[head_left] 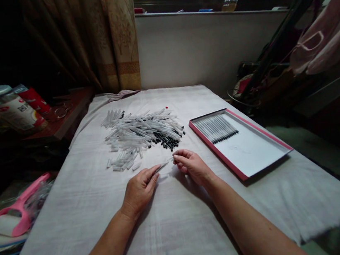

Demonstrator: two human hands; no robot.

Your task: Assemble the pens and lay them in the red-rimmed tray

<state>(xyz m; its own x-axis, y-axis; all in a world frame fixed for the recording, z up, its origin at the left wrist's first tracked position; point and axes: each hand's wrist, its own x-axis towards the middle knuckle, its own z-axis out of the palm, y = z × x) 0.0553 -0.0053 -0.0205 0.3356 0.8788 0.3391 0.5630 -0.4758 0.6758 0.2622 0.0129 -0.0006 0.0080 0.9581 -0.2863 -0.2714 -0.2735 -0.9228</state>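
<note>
My left hand (141,188) is closed around a slim pen (164,165) that points up and to the right. At its far end, the thumb and fingers of my right hand (191,165) are pinched together; whatever small part sits between them is too small to make out. Just beyond both hands lies a loose heap of clear pen barrels (132,128). Small black pen caps (165,139) are gathered at the heap's near right side. Short clear pen caps (124,160) lie along its near left edge.
To the right, a shallow box lid with pink sides (219,154) holds a row of black-tipped pens (217,127). A tiny red piece (166,107) lies behind the heap. Jars (14,110) stand on a side table at left; pink-handled scissors (24,209) lie below it.
</note>
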